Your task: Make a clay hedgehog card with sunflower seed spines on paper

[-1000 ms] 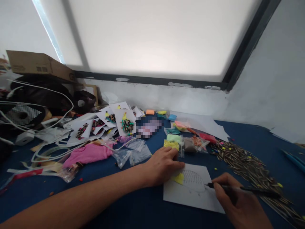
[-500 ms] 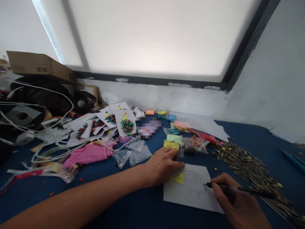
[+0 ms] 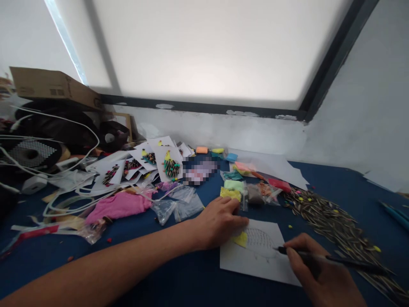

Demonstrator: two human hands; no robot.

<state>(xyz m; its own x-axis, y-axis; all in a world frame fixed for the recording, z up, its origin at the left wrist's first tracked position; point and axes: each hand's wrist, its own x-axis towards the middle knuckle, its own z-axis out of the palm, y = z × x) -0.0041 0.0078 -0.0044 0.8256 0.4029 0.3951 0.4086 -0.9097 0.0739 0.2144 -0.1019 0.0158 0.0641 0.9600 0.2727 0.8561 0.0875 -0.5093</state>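
In the head view, a white sheet [image 3: 244, 265] is laid on the worktop [image 3: 179, 275], and clock directions are given from its centre. A pencil-like drawing [image 3: 260, 243] is borne on it: a rounded outline is drawn, filled with rows of short strokes, and two small legs are marked at 6 o'clock. A yellow patch [image 3: 242, 240] is placed at the drawing's 9 o'clock end.

The pen [image 3: 354, 264] is clamped between the fingers and thumb of the right hand [image 3: 326, 277] at 4 o'clock, its tip pointed at the outline's right end; whether paper is touched cannot be told. The sheet's 10 o'clock corner is covered by the left hand [image 3: 220, 224], palm down with fingers loosely bent; whether anything is gripped beneath cannot be told.

The line work is judged to be nearly complete. Colour is seen only at the yellow end; the rest of the body is left as bare lines. No seeds are seen on this drawing, though seed-covered cards [image 3: 172, 166] are piled at 10 o'clock and loose seeds [image 3: 338, 224] are heaped at 2 o'clock.
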